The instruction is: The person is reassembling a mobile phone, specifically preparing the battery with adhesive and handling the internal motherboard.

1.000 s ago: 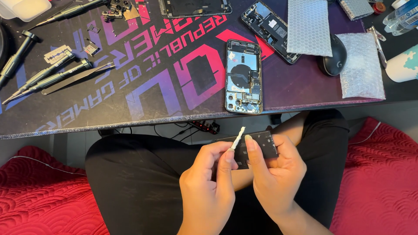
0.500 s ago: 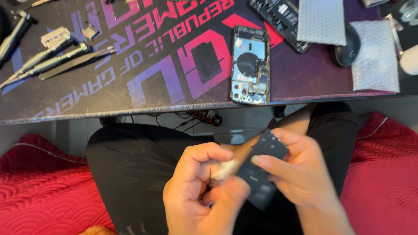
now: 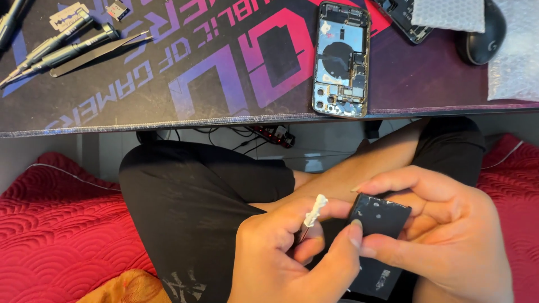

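From the head camera I see both hands low over my lap, below the desk edge. My right hand (image 3: pixel 443 235) grips a flat black battery (image 3: pixel 377 217), thumb pressed on its near edge and fingers curled over its top side, so the pack sits tilted between them. My left hand (image 3: pixel 292 258) is closed around a thin white strip (image 3: pixel 313 212), pinching it between thumb and forefinger; the strip stands up just beside the battery's left edge, and I cannot tell whether the two touch. My left thumb tip rests against the battery's lower left corner. Up on the desk mat (image 3: pixel 185 84), an opened phone body (image 3: pixel 341 59) lies face down with its insides showing, near the mat's front edge and well apart from my hands. To the far left of the mat lie tweezers (image 3: pixel 98 47) and screwdrivers (image 3: pixel 62 50). A black mouse (image 3: pixel 483 36) sits at the right, next to bubble wrap (image 3: pixel 514 62). A red quilted cover (image 3: pixel 56 224) lies under my legs.
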